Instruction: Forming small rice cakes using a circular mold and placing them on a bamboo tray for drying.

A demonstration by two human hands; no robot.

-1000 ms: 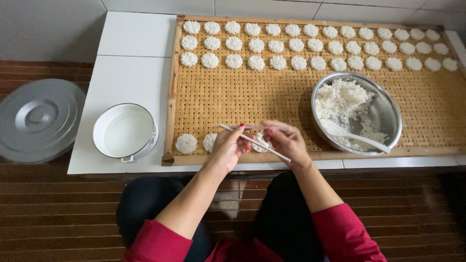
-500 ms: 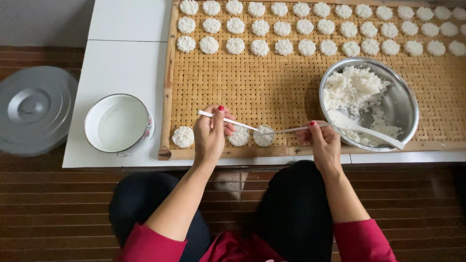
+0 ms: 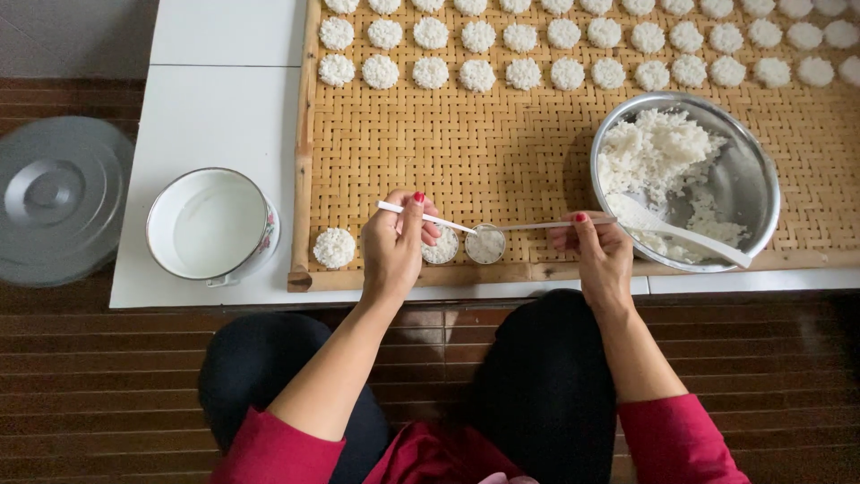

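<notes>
Left hand [image 3: 394, 246] — fingers closing on a white stick [image 3: 425, 217] angling down toward the ring mould [image 3: 485, 244]. Right hand [image 3: 602, 255] — fingers pinching the mould's long handle, lying left-right; mould sitting between both hands at the woven tray [image 3: 502, 152]'s near edge.

Top row of rice cakes [image 3: 618, 5] cut by the frame's upper edge, grey lid [image 3: 58, 199] clipped at left

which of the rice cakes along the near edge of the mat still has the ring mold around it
The rightmost rice cake, between the left hand and right hand; a ring mold encircles it, while the other two lie bare.
</notes>
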